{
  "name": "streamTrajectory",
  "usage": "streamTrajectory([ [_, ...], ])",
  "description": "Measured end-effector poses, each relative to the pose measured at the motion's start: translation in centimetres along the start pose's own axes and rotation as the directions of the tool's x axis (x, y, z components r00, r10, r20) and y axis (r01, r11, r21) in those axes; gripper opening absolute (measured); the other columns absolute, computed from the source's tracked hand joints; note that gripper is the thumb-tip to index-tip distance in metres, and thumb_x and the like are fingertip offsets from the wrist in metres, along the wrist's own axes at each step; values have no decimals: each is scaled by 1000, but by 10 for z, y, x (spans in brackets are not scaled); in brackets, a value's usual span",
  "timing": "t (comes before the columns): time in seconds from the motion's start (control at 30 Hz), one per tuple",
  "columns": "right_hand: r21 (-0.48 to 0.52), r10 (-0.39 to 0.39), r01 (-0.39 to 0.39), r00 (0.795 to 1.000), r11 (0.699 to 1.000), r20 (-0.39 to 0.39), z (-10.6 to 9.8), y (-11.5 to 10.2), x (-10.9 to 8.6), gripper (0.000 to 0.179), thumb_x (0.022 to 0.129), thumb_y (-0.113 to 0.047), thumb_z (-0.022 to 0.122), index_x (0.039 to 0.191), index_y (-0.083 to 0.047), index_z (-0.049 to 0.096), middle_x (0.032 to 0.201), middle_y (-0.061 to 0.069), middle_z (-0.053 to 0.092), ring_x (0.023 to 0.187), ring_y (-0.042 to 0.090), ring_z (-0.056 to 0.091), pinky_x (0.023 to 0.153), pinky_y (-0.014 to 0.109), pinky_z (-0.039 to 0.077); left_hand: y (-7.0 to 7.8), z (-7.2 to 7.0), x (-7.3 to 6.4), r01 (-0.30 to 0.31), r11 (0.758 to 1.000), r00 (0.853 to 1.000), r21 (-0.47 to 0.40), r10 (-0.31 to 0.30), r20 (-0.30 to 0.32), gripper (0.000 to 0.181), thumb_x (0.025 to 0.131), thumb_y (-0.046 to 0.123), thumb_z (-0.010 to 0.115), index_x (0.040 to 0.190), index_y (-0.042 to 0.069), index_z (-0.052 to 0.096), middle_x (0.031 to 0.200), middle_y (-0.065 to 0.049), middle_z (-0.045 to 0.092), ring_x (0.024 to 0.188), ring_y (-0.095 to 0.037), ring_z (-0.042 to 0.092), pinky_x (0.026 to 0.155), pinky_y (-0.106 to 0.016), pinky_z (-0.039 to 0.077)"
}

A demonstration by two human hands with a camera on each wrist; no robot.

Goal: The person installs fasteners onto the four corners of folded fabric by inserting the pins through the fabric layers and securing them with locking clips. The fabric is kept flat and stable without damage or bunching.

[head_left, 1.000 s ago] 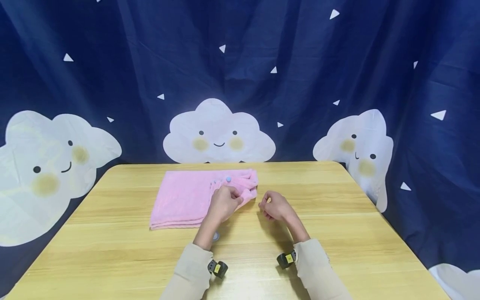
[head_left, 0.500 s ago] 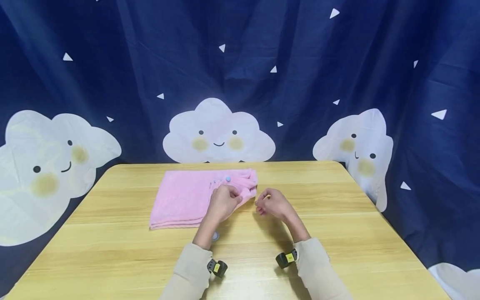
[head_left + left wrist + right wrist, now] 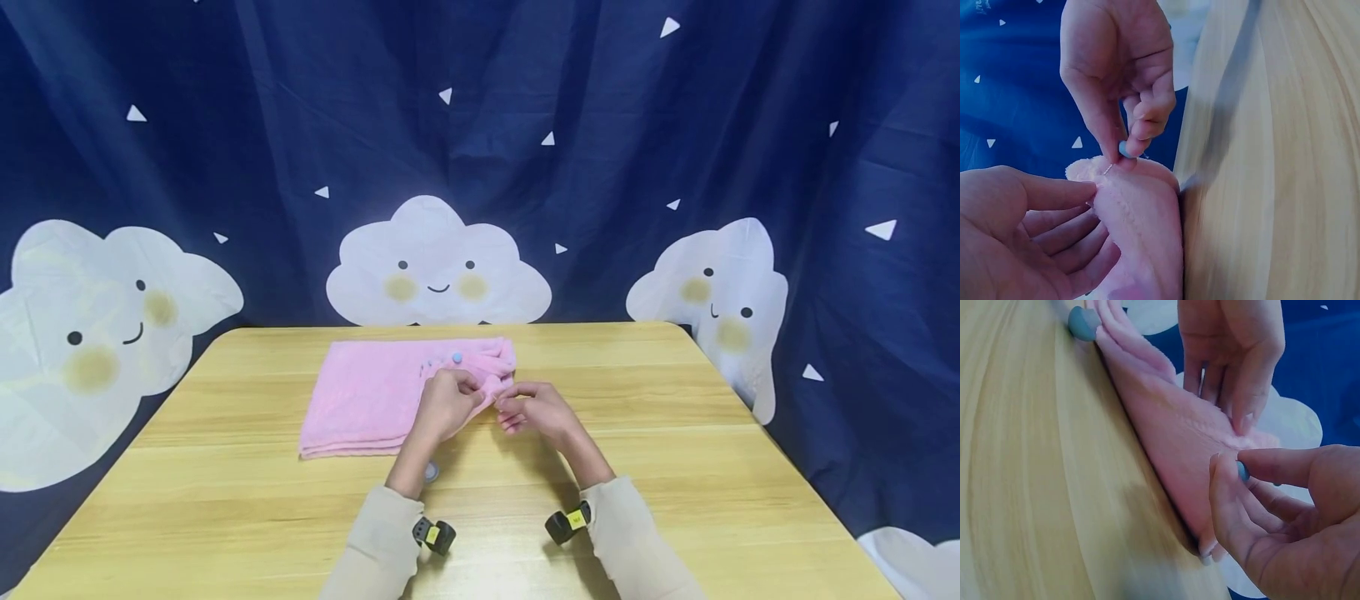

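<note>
A folded pink plush cloth lies on the table, its right end bunched up. My left hand pinches the near edge of that bunched end between thumb and finger. Just right of it, my right hand is at the cloth's edge. In the left wrist view the right thumb and finger pinch a small pin with a round blue head; its thin twisted shank meets the plush close to the left fingertips. The right wrist view shows the blue head between the right fingertips.
Another blue round head sits on top of the cloth, with small marks beside it. A grey-blue round piece rests on the wooden table beside the left forearm. A dark blue curtain with clouds hangs behind.
My right hand has moved left, from beside the cloth up to its edge near the left fingertips. My left hand keeps its pinch and the cloth lies as before.
</note>
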State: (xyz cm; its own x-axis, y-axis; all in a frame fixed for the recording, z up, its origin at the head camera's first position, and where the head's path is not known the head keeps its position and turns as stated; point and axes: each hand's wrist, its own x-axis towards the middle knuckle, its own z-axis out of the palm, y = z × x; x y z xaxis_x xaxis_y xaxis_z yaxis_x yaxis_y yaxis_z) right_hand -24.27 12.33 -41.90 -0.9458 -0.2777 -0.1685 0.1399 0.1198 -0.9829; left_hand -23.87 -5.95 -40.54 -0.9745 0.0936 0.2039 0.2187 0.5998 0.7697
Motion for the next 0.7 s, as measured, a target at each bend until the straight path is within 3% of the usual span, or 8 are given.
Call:
streamTrajectory([
  [0.27,15,14,-13,1000,1000,-26,3,1,1,30,93,1,61,119,17,60,81,12,70,70,19,68,71,33,61,1,-2,-1,18,999,1000,-41,-18,8,8,83,7,78,91,6,77,87,-9,78,83,-25,74,79,-41,58],
  [0.7,18,2,-2,1000,1000,8,2,0,0,30,95,-1,60,118,19,58,81,10,70,70,16,68,71,30,61,3,-1,-1,10,994,1000,-110,-7,25,12,81,0,79,89,8,77,88,-8,79,85,-22,76,84,-42,58],
])
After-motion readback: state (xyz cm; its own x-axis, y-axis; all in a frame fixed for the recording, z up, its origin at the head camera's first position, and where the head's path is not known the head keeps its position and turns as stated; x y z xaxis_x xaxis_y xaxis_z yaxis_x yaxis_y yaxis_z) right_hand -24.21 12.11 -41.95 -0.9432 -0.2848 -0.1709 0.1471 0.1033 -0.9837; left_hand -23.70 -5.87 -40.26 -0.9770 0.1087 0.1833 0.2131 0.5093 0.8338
